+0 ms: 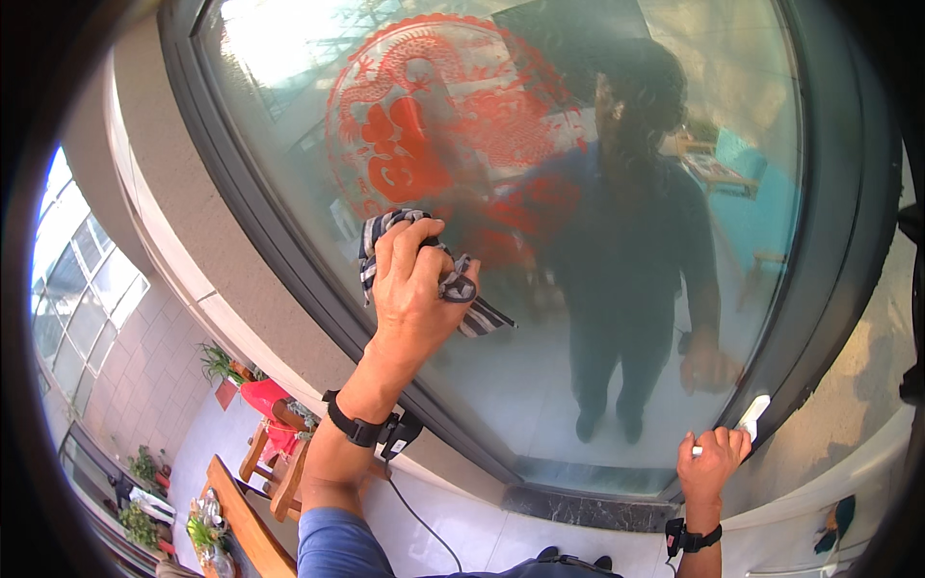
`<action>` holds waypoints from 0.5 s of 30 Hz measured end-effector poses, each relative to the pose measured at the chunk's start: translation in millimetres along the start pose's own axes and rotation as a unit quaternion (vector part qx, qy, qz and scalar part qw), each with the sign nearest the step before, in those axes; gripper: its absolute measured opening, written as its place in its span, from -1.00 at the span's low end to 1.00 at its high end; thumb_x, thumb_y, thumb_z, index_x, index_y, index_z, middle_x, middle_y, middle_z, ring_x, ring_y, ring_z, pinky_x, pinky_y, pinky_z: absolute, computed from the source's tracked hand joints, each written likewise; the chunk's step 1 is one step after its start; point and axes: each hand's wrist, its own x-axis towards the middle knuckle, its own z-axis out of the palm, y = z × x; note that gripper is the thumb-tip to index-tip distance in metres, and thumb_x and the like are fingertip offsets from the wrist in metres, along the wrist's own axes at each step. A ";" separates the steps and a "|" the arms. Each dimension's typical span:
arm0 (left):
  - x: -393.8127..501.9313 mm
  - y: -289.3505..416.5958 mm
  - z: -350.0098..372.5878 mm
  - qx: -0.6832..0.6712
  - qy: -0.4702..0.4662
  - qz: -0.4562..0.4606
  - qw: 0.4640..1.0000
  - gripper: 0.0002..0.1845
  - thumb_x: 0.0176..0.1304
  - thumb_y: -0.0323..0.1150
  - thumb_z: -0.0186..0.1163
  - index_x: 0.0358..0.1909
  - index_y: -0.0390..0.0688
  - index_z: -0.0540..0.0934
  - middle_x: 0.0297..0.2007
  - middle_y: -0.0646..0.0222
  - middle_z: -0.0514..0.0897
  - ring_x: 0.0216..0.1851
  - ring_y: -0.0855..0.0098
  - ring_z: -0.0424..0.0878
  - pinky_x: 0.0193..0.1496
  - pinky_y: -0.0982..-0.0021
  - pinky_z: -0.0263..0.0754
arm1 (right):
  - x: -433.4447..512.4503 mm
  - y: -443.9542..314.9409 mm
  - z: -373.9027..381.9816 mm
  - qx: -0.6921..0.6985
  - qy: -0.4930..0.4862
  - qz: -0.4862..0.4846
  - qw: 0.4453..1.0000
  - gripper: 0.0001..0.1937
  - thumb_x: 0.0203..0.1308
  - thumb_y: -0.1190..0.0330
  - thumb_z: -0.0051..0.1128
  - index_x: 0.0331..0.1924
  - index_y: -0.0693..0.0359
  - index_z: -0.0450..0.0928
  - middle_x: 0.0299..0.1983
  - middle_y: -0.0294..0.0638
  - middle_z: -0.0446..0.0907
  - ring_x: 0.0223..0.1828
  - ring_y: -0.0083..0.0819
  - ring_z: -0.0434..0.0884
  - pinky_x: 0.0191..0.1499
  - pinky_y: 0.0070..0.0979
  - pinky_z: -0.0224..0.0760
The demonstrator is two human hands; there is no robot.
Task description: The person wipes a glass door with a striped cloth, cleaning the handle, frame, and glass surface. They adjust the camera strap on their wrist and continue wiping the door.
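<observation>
My left hand (415, 289) is closed around a bunched striped cloth (386, 231) and presses it to a large glass pane (506, 361). Just above the cloth is a round red paper-cut style decoration (405, 144) with a dragon pattern. Down at the right, my right hand (712, 462) grips a white handle (755, 415) at the dark metal frame (831, 318). Reflections on the glass blur part of the decoration. Both wrists carry black straps with small devices.
A dark stone threshold (592, 508) lies below the glass. At the lower left stand a wooden table (249, 520) with plants, a wooden chair (289, 484) with red fabric, and potted plants (137, 527). A cable hangs from the left wrist device.
</observation>
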 end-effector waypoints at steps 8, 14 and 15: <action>96.7 -54.4 -5.9 -0.009 0.188 0.067 0.980 -0.59 -0.06 -0.38 0.72 -0.41 -0.20 0.57 0.06 0.12 0.72 0.14 0.01 0.66 0.19 0.08 0.57 | -4.1 5.8 4.2 -0.013 -0.002 -0.027 1.000 -0.74 0.00 0.38 0.40 -0.60 0.23 0.48 -0.45 -0.11 0.44 -0.17 -0.02 0.46 0.40 0.14 0.26; 212.8 -81.1 -28.2 -0.197 0.246 -0.173 0.933 -0.49 0.28 -0.31 0.32 0.23 -0.34 0.63 0.15 -0.19 0.67 0.16 -0.08 0.66 0.30 0.01 0.54 | -9.4 12.4 12.3 -0.043 0.012 -0.045 0.998 -0.74 0.00 0.36 0.39 -0.59 0.22 0.46 -0.44 -0.12 0.44 -0.17 -0.01 0.47 0.39 0.14 0.27; 215.8 -70.2 -19.7 -0.196 0.274 -0.113 0.935 -0.47 0.21 -0.30 0.38 0.21 -0.30 0.62 0.16 -0.14 0.66 0.18 -0.09 0.64 0.30 -0.01 0.51 | -10.1 13.2 13.2 -0.045 0.013 -0.045 0.998 -0.73 0.00 0.36 0.39 -0.59 0.21 0.45 -0.44 -0.12 0.44 -0.17 0.00 0.47 0.38 0.14 0.28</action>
